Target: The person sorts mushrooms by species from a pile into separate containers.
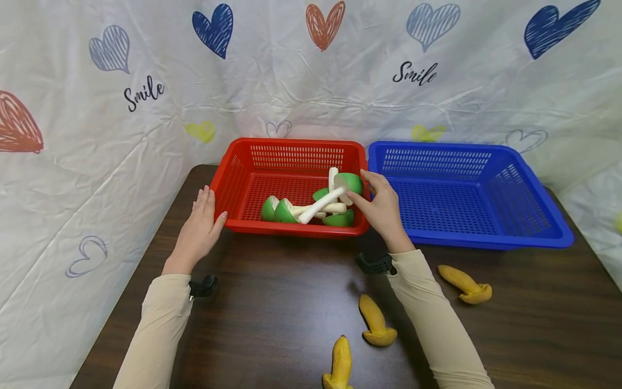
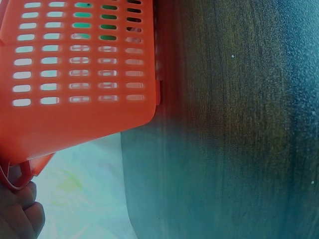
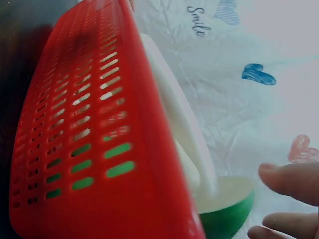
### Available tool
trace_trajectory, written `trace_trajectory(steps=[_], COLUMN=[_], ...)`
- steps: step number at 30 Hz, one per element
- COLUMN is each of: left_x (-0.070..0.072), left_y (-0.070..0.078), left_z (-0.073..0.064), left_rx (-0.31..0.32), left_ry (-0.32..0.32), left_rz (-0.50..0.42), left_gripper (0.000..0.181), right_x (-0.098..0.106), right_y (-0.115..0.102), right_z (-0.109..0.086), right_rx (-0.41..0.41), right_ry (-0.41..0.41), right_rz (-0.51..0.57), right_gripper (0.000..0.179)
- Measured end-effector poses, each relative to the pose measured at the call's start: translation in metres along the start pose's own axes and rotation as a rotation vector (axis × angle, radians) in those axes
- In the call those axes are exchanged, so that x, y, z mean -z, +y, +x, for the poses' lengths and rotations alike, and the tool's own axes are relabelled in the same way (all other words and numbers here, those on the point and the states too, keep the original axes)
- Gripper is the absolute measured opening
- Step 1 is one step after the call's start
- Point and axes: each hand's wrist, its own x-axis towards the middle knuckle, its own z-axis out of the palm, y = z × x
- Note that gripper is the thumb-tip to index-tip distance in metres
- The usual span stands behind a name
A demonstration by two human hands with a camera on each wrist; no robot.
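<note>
Several toy mushrooms with green caps and white stems lie in the red basket [image 1: 291, 229], most of them heaped at its right end. My right hand [image 1: 381, 208] is over that end, thumb and fingers spread around a green-capped mushroom [image 1: 320, 205] whose stem slants down to the left. The right wrist view shows a gap between the thumb [image 3: 291, 181] and the green cap [image 3: 229, 219]. My left hand [image 1: 196, 229] rests along the basket's left rim with straight fingers; in the left wrist view its fingers [image 2: 22, 214] are by the rim.
Close beside the red basket, on its right, stands a blue basket [image 1: 486, 240]. Three yellow toy mushrooms lie on the dark table [image 1: 272, 302]: one at the right [image 1: 464, 283], another nearer [image 1: 376, 321], and one by the front [image 1: 342, 362]. A white cloth printed with hearts hangs behind.
</note>
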Motion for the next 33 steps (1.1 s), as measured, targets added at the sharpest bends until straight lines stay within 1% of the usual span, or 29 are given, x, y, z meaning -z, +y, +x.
trace_trajectory(steps=[6, 12, 19, 22, 29, 33], left_x=[0.000, 0.001, 0.002, 0.002, 0.003, 0.002], left_y=[0.000, 0.000, 0.001, 0.001, 0.001, 0.001], left_z=[0.001, 0.001, 0.000, 0.000, 0.000, -0.001], left_rx=[-0.005, -0.003, 0.002, 0.008, 0.009, 0.007], left_ry=[-0.005, -0.011, -0.014, -0.014, -0.021, -0.033], left_rz=[-0.003, -0.011, -0.015, -0.015, -0.015, -0.016], left_gripper=[0.065, 0.066, 0.066, 0.066, 0.067, 0.067], right_x=[0.009, 0.021, 0.046, 0.061, 0.100, 0.124], right_y=[0.003, 0.006, 0.017, 0.022, 0.034, 0.045], right_z=[-0.002, -0.007, -0.018, -0.024, -0.037, -0.047], right_rx=[-0.003, -0.031, -0.050, -0.067, -0.161, -0.210], right_ry=[0.036, 0.067, 0.109, 0.138, 0.239, 0.270], right_rz=[0.012, 0.031, 0.030, -0.013, -0.143, -0.222], right_gripper=[0.047, 0.044, 0.040, 0.041, 0.042, 0.043])
